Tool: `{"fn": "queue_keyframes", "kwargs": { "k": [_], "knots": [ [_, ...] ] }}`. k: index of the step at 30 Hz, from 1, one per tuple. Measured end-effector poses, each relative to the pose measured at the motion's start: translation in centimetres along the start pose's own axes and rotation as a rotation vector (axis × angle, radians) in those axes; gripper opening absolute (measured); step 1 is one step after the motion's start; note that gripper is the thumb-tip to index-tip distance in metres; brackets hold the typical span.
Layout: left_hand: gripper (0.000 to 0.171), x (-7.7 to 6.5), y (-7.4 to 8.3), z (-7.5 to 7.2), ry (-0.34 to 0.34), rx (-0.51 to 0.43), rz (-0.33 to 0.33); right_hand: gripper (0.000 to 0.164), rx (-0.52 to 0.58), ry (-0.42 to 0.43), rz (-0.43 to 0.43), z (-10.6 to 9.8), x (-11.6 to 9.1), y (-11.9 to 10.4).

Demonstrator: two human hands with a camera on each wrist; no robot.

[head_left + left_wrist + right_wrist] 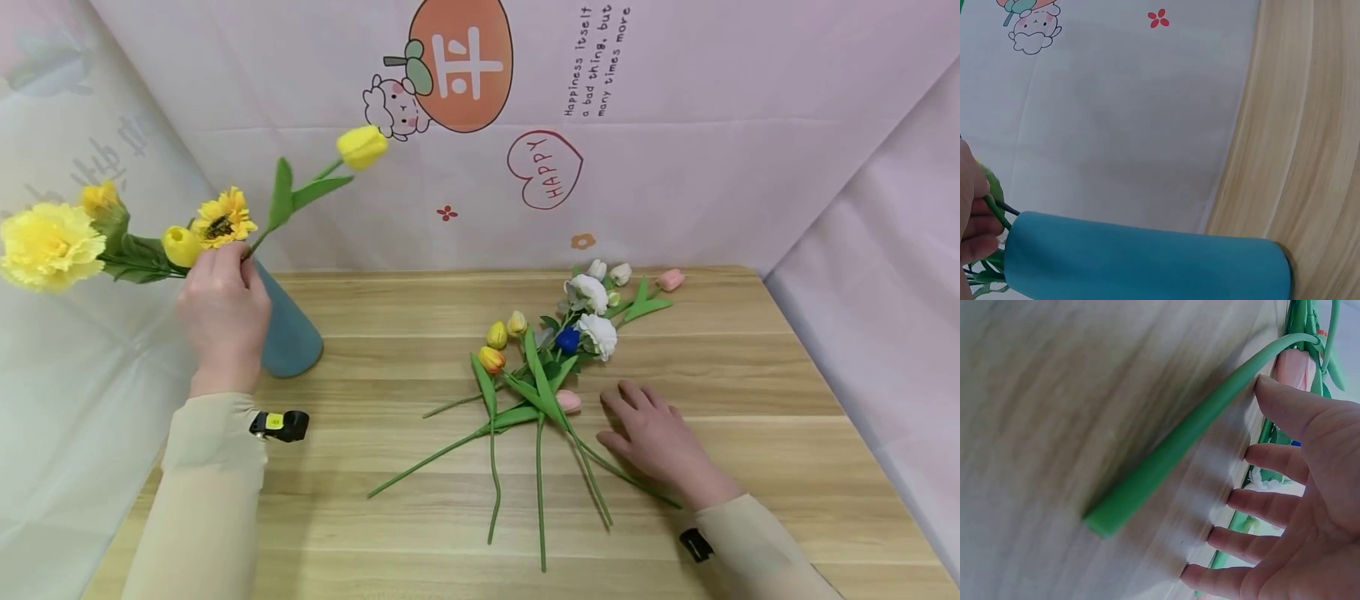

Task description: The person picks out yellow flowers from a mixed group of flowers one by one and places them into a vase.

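The left hand (225,317) is pinching the stem of a yellow tulip (362,147) right at the mouth of the blue vase (292,337), its fingers curling round the stem while the bloom is sticking out above and to the right of the grip. The step in hand is looking like seating this stem in the vase; doing it well is probably calling for a grip close to the rim and a gentle downward push, so that the sunflower (225,218) and the ruffled yellow carnation (52,246), both leaning out to the left of the tulip, are not getting crushed or dragged. As the right hand (652,433) is not steadying the tall, slim vase, a straight, light push would be suiting it better than a sideways one. The left forearm (198,517) is reaching forward from the lower left of the head view, and the back of that hand is facing up. The right hand is holding nothing: its fingers are spreading loosely, palm down, their tips touching the desk (750,367) just beside a pink tulip (567,402) and a green stem (1166,444).
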State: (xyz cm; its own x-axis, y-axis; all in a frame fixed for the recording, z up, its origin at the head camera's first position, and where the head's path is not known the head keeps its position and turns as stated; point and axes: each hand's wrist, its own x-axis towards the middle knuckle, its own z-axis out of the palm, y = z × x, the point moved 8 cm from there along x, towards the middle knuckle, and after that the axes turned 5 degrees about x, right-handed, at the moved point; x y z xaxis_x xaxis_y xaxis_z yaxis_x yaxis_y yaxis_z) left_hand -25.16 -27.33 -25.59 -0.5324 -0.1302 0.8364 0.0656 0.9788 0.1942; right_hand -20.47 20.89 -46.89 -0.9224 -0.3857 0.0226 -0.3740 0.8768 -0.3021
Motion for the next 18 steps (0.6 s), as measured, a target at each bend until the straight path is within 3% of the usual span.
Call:
{"fn": "queue_keyframes", "kwargs": {
  "k": [5, 10, 13, 18],
  "knots": [
    [0.019, -0.1, -1.2, -0.1, -0.031, 0.085, -0.052, 0.058, 0.002, 0.002, -0.002, 0.0, 0.0, -0.1],
    [0.026, -0.4, -2.3, 0.4, -0.119, 0.141, -0.108, 0.058, 0.0, 0.003, -0.002, 0.0, 0.0, -0.1],
    [0.026, -1.0, -2.9, 0.7, -0.159, 0.137, -0.16, 0.058, -0.001, 0.001, -0.001, -0.1, 0.0, -0.2],
    [0.031, -1.9, -3.5, 0.7, -0.125, 0.081, -0.237, 0.058, -0.003, -0.003, 0.0, -0.1, 0.0, -0.2]
  ]
}}
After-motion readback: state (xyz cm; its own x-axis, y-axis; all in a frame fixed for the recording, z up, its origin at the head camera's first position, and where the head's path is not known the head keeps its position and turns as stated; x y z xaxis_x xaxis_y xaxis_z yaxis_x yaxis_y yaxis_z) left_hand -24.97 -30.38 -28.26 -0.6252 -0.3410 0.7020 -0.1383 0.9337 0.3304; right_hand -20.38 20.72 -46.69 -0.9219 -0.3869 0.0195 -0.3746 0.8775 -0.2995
